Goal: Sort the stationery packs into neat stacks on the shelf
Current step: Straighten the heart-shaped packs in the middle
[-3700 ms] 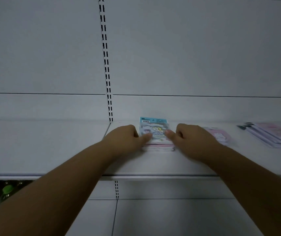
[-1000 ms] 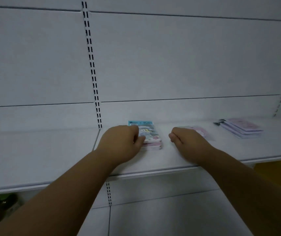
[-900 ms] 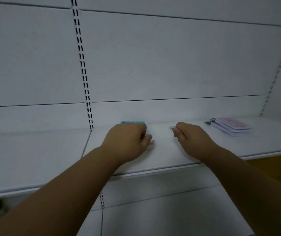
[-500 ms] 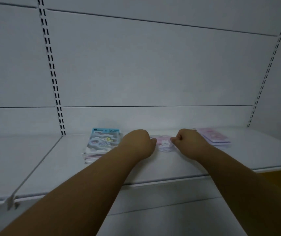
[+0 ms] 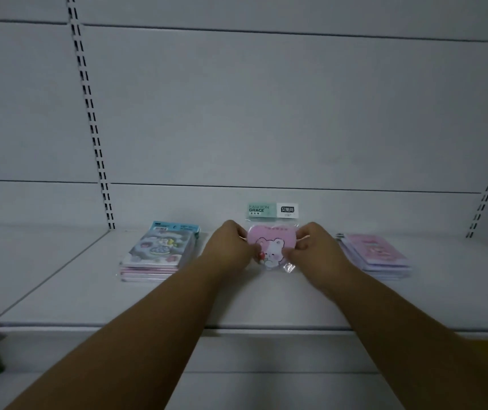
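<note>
I see L hand (image 5: 231, 247) & R hand (image 5: 313, 247) both pinching heart-shaped pink pack (image 5: 271, 244), upright over shelf (image 5: 237, 303) between two stacks; header reads "FASHION GRACE".

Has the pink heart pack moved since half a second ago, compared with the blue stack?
Yes. The pink heart pack lay flat on the shelf; now both hands hold it raised and upright, still right of the blue stack.
</note>
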